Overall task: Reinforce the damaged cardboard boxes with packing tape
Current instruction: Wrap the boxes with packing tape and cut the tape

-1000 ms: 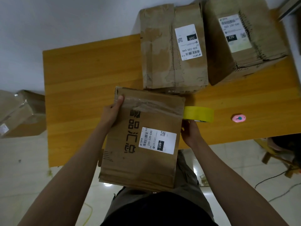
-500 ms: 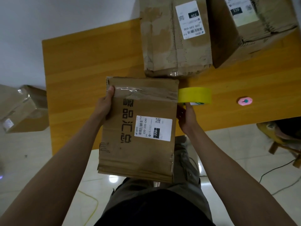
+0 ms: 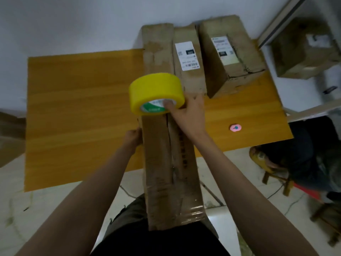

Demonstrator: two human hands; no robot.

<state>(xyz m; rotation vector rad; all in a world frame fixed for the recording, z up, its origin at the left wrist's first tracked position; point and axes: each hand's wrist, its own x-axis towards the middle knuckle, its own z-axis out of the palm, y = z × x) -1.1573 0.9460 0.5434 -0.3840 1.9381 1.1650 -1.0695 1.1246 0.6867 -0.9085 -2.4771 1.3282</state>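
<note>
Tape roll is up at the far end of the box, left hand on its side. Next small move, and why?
Probably draw the yellow tape roll back toward the body along the seam of the held box. The right hand grips the roll at the box's far end, the left hand steadies its left side, and a split runs lengthwise down the top face.

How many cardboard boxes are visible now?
5: held box; two boxes at the table's far edge; one on the right shelf; one left, cropped.

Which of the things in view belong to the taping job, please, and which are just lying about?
In use: yellow tape roll in the right hand; held box, steadied by the left hand; two waiting boxes.
Lying about: pink object; shelf box; stool.
</note>
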